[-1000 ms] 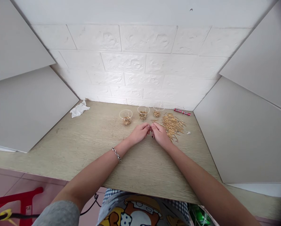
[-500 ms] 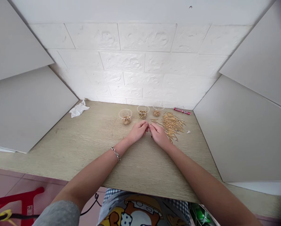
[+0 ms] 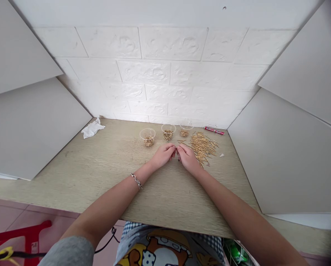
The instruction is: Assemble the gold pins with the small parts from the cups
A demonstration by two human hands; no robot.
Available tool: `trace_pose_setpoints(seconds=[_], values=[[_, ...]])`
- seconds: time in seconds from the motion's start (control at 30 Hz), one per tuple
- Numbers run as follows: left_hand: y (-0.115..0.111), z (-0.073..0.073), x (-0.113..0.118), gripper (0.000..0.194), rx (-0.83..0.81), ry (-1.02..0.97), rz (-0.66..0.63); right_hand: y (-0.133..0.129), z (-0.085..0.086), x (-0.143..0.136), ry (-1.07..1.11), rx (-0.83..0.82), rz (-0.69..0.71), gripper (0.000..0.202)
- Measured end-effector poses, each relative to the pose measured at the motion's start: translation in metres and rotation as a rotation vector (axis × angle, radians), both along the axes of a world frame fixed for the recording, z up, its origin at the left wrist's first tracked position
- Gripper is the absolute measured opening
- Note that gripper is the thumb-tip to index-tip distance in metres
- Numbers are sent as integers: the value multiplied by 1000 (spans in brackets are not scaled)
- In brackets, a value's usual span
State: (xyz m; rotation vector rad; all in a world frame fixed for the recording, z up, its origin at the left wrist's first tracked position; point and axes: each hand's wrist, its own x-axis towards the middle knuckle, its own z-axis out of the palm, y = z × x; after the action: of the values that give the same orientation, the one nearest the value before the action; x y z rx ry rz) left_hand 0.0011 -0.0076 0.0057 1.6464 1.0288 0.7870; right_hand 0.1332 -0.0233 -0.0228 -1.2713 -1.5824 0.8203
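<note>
My left hand [image 3: 164, 154] and my right hand [image 3: 186, 156] meet fingertip to fingertip over the table [image 3: 171, 195]. Both are closed in a pinch, and whatever sits between the fingers is too small and hidden to name. Just right of my right hand lies a loose pile of thin gold-coloured metal pins [image 3: 202, 147]. Beyond my hands stand three clear plastic cups: the left cup [image 3: 148, 137], the middle cup [image 3: 168, 133] and the right cup [image 3: 186, 129]. Each contains small gold-coloured metal pieces.
A crumpled white tissue [image 3: 92, 129] lies at the back left. Near the back right corner is a red tube-shaped packet [image 3: 214, 130]. White panels stand at the left [image 3: 37, 125] and right [image 3: 290, 151], with a white brick-patterned wall [image 3: 156, 74] behind.
Both hands have shifted very slightly, with the fingertips still together. The cups and the pile of pins have not moved.
</note>
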Motion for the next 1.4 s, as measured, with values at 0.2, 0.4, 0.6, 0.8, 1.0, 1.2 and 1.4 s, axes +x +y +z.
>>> trace_pose_setpoints(seconds=[0.2, 0.4, 0.6, 0.8, 1.0, 1.2, 1.4], values=[[2, -3, 0, 23, 2, -20, 19, -2, 4, 0, -11, -20, 12, 27], [3, -3, -1, 22, -45, -18, -7, -4, 8, -1, -36, -31, 21, 26], [3, -1, -1, 21, -75, -15, -27, -4, 9, -1, -61, -25, 28, 27], [4, -3, -1, 21, -61, 4, -29, -4, 9, -1, -74, -26, 34, 26], [5, -6, -1, 22, -37, 29, -25, -6, 10, -1, -75, -27, 30, 26], [5, -6, -1, 25, 26, 113, -29, -4, 9, -2, -73, -15, 23, 27], [4, -5, -2, 28, 107, 185, -26, -4, 6, -1, -88, -20, 12, 27]])
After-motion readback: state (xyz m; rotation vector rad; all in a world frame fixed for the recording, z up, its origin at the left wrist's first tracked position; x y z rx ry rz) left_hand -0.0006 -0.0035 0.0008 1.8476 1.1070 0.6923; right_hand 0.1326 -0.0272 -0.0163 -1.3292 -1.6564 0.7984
